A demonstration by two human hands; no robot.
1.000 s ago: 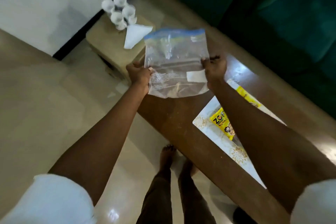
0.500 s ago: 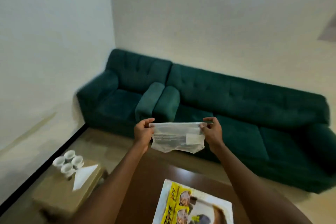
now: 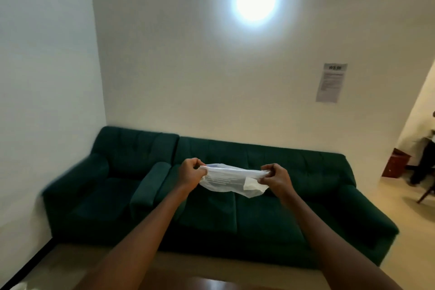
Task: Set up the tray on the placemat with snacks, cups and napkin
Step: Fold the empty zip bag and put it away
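Plastic bag (image 3: 231, 180), clear with faint print and a white label patch near its right side, is held up in the air in front of me, between both hands, at about the level of the sofa's seat back. Left hand (image 3: 191, 174) is pinched closed on the bag's left top corner, thumb and fingers (image 3: 197, 164) bunched over the rim. Right hand (image 3: 275, 178) is pinched closed on the right top corner in the same way. The top edge runs nearly level between the two grips and looks pulled fairly taut; the body of the bag hangs slack below it and sags lowest toward the right. I cannot tell whether the bag's mouth is sealed or parted, since the rim is seen edge-on and blurred. Nothing is visible inside it.

Both forearms reach forward from the lower edge of the view, well apart, with the hands roughly level.

Behind the bag stands a dark green sofa (image 3: 294, 207) against a pale wall. A bright wall lamp (image 3: 256, 2) glares high above it, and a printed notice (image 3: 331, 82) hangs on the wall to the right. A strip of the dark wooden desk (image 3: 211, 283) shows at the bottom edge, between my forearms. At far right, through an opening, a second person (image 3: 424, 155) is partly in view.
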